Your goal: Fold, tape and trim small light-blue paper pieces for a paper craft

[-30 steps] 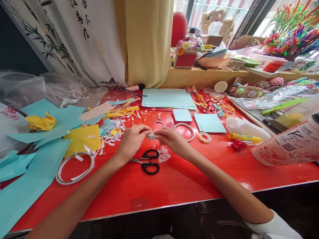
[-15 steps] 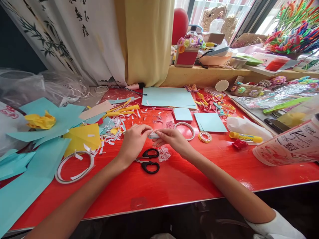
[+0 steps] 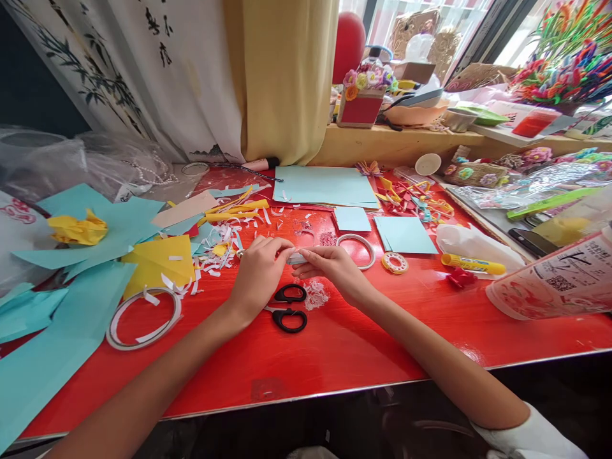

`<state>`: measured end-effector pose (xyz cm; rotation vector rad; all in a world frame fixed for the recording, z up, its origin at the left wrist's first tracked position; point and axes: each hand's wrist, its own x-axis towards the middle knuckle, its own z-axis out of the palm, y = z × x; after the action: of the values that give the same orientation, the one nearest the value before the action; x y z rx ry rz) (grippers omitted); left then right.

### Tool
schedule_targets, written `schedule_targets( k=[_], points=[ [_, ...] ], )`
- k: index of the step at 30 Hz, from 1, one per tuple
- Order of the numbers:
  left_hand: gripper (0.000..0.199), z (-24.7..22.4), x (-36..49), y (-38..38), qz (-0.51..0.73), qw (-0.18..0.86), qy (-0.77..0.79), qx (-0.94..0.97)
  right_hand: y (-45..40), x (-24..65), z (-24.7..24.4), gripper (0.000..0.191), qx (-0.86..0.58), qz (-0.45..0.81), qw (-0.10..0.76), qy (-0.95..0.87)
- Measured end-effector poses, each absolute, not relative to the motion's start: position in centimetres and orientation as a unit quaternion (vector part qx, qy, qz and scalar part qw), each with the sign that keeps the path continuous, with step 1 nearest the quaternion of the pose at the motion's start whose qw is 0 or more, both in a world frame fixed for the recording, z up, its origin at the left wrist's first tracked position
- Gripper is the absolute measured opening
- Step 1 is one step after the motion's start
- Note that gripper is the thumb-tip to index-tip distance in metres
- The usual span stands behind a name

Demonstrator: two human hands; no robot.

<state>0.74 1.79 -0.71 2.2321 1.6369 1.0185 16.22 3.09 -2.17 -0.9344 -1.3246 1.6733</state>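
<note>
Between my two hands is a small piece of pale blue paper (image 3: 296, 258), mostly hidden by the fingers. My left hand (image 3: 262, 271) pinches its left side with thumb and forefinger. On the other side, my right hand (image 3: 329, 266) has its thumb on top and fingers beneath the paper. Black-handled scissors (image 3: 291, 320) lie just below, their blades partly under my left wrist. A small heap of white scraps (image 3: 315, 296) sits beside the handles. Behind my right hand rests a roll of white tape (image 3: 368, 255).
Stacked blue squares (image 3: 351, 220), larger blue sheets (image 3: 406, 234) and a small yellow tape roll (image 3: 394, 262) lie beyond. Paper scraps (image 3: 222, 245), yellow paper (image 3: 162, 261) and a big tape roll (image 3: 112, 331) are left. A plastic cup (image 3: 554, 280) and yellow glue stick (image 3: 473, 263) stand right.
My hands stay nearly in place around the paper, with slightly more of it showing between the fingers. The whole view has shifted a little.
</note>
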Motion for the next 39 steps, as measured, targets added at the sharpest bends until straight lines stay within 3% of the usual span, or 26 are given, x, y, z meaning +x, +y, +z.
schedule_targets(
  k=[19, 21, 26, 32, 39],
  points=[
    [0.017, -1.7, 1.1, 1.6, 0.340, -0.002, 0.547, 0.765, 3.1, 16.1, -2.3, 0.020, -0.391, 0.625, 0.414, -0.535],
    [0.022, -1.4, 0.8, 1.9, 0.365, 0.031, 0.567, 0.738, 3.3, 16.2, -2.3, 0.021, -0.392, 0.609, 0.426, -0.542],
    [0.023, -0.3, 0.4, 2.2, 0.340, 0.234, 0.532, 0.740, 3.3, 16.5, -1.9, 0.022, -0.371, 0.587, 0.434, -0.574],
    [0.015, -0.3, 0.6, 1.7, 0.364, 0.220, 0.531, 0.733, 3.2, 16.6, -1.5, 0.020, -0.370, 0.610, 0.382, -0.588],
    [0.025, -0.6, 0.2, 2.0, 0.373, 0.263, 0.515, 0.726, 3.4, 16.8, -1.2, 0.017, -0.384, 0.628, 0.376, -0.563]
  ],
)
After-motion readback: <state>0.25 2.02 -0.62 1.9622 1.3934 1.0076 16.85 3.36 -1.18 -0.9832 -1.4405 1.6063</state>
